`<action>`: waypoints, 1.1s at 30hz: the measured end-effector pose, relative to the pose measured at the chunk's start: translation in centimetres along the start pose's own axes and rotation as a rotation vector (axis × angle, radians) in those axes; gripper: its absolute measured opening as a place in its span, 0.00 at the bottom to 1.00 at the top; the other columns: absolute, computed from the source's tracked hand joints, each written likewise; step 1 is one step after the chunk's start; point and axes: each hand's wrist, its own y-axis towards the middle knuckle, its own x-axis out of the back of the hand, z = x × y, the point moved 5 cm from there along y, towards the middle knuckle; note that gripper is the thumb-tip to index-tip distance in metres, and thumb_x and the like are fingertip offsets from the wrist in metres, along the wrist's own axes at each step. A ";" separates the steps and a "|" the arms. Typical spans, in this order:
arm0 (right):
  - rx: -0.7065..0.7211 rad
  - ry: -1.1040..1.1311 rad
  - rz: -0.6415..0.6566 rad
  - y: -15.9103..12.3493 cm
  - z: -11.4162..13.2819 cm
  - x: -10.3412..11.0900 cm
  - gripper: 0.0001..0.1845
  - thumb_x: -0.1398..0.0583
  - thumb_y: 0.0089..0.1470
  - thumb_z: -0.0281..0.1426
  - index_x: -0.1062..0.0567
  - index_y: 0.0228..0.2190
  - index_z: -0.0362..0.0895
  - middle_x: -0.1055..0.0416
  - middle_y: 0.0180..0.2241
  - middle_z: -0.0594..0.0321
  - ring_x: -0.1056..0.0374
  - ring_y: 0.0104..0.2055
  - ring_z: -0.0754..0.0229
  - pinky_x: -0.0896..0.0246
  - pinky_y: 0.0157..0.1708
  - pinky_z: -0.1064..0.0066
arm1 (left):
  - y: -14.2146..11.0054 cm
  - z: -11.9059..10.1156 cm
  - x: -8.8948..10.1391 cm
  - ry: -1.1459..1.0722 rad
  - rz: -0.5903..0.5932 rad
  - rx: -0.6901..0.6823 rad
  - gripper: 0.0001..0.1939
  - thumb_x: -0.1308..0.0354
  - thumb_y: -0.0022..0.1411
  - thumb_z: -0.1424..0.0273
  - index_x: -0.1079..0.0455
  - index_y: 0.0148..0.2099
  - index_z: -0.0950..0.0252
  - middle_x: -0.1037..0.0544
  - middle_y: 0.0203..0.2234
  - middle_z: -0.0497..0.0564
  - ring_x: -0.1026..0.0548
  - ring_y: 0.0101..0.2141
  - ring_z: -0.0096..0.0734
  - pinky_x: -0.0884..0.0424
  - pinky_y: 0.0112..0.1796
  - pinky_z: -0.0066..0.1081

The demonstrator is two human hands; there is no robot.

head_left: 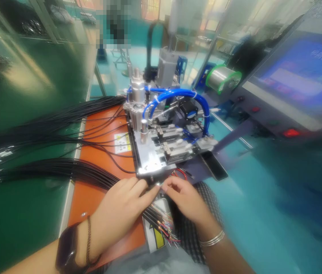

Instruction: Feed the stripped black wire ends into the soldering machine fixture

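Note:
My left hand (122, 207) and my right hand (185, 198) meet at the front edge of a small metal machine (161, 144). Both pinch with their fingertips at a tiny metal piece (158, 185) on the end of a thin black cable; the piece is too small to name. Under my hands lies a bundle of black cables (161, 224) whose stripped ends show coloured wires. My left wrist wears a dark watch and a cord bracelet. On my right wrist are silver bangles.
Long black cables (49, 129) fan out to the left over an orange plate (98, 160) and a green bench. Blue air hoses (178, 97) loop over the machine. A solder spool (223, 78) and a control box with a blue screen (303, 76) stand at the right.

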 end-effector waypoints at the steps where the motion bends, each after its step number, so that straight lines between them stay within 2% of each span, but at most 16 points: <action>1: 0.000 0.022 0.002 0.0 -0.2 0.0 0.08 0.44 0.56 0.33 0.29 0.27 0.43 0.34 0.26 0.67 0.38 0.29 0.64 0.43 0.29 0.74 | 0.1 0.0 -0.1 0.003 0.007 0.005 0.23 0.49 0.61 0.79 0.39 0.58 0.60 0.30 0.36 0.53 0.31 0.36 0.37 0.31 0.34 0.38; 9: -0.037 0.080 -0.035 0.3 -0.6 -0.3 0.07 0.44 0.53 0.31 0.31 0.25 0.42 0.36 0.24 0.68 0.40 0.27 0.65 0.44 0.28 0.74 | 0.3 -0.1 0.0 0.036 0.050 0.035 0.26 0.47 0.57 0.82 0.39 0.58 0.60 0.30 0.37 0.53 0.32 0.37 0.38 0.32 0.36 0.38; 15: -0.069 0.039 -0.100 0.5 -0.2 -0.3 0.04 0.44 0.48 0.26 0.33 0.22 0.42 0.39 0.20 0.70 0.45 0.23 0.66 0.50 0.23 0.76 | 0.4 -0.3 -0.2 0.059 0.082 0.050 0.27 0.47 0.57 0.82 0.39 0.58 0.60 0.31 0.36 0.52 0.34 0.35 0.37 0.33 0.34 0.37; 19: -0.075 -0.012 -0.085 0.6 -0.5 -0.1 0.06 0.43 0.47 0.27 0.34 0.21 0.42 0.43 0.18 0.71 0.47 0.21 0.67 0.53 0.21 0.76 | 0.5 -0.5 -0.2 0.084 0.093 0.059 0.28 0.47 0.56 0.83 0.39 0.58 0.61 0.31 0.37 0.53 0.34 0.35 0.38 0.33 0.34 0.37; 26: 0.017 0.047 -0.092 0.7 -0.1 0.0 0.05 0.45 0.52 0.28 0.30 0.27 0.42 0.33 0.26 0.66 0.38 0.30 0.63 0.43 0.31 0.72 | 0.7 -0.8 -0.2 0.086 0.141 0.106 0.27 0.50 0.58 0.83 0.40 0.59 0.61 0.32 0.37 0.53 0.34 0.36 0.38 0.33 0.35 0.38; 33: -0.043 0.171 -0.072 1.4 -1.3 -0.9 0.05 0.44 0.48 0.27 0.32 0.22 0.43 0.37 0.22 0.69 0.40 0.26 0.65 0.45 0.28 0.74 | 0.8 -0.9 -0.1 0.062 0.189 0.180 0.28 0.51 0.58 0.84 0.40 0.59 0.59 0.32 0.38 0.52 0.34 0.37 0.38 0.31 0.37 0.39</action>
